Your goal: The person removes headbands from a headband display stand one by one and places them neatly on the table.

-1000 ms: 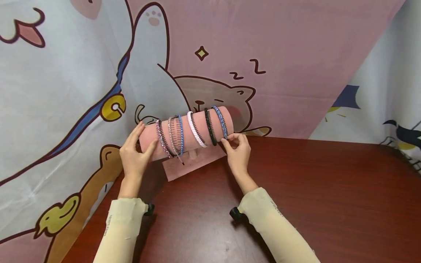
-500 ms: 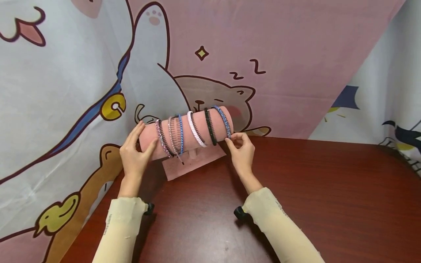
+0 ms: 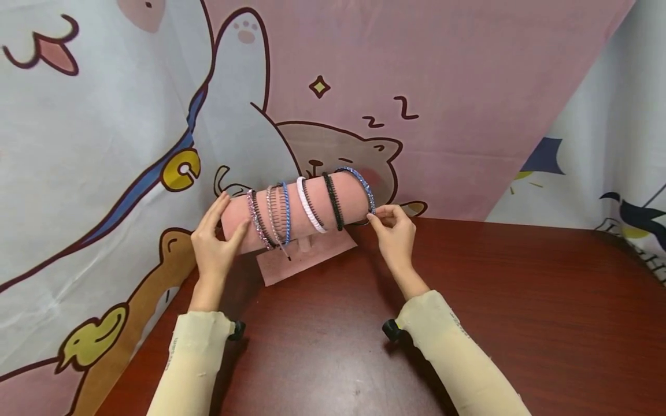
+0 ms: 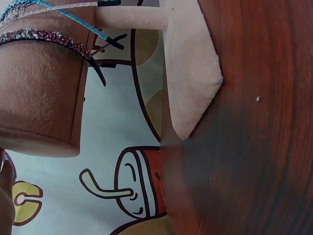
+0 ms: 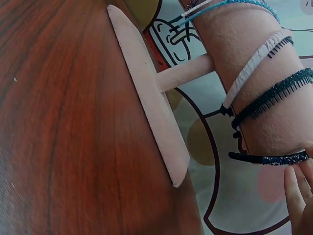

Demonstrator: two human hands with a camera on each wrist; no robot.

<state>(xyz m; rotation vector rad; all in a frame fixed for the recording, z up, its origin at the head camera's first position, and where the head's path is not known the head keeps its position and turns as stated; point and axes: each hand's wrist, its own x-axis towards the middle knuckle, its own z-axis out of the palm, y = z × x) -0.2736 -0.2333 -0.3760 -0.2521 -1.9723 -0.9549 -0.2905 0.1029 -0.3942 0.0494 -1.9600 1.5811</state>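
Observation:
A pink headband display stand [image 3: 351,196] with a padded roll and flat base [image 5: 146,88] stands on the table. My left hand [image 3: 212,240] holds the roll's left end, thumb in front and fingers behind. Between thumb and fingers, my right hand [image 3: 396,238] pinches a glittery blue headband [image 3: 367,188], half off the roll's right end. The band's black tip shows below the roll in the right wrist view. Still around the roll are a dark beaded headband [image 3: 333,201], a white one [image 3: 309,205], a blue one [image 3: 287,214], a pale pink one [image 3: 272,211] and a multicoloured glitter one [image 4: 49,35].
A reddish-brown wooden table [image 3: 494,306] extends to the front and right of the stand. Close behind it hangs a printed cloth [image 3: 458,104] with cartoon animals, which also covers the left side.
My right hand has moved to the right, drawing the glittery blue headband from around the roll to its right end. The left hand and stand have stayed in place.

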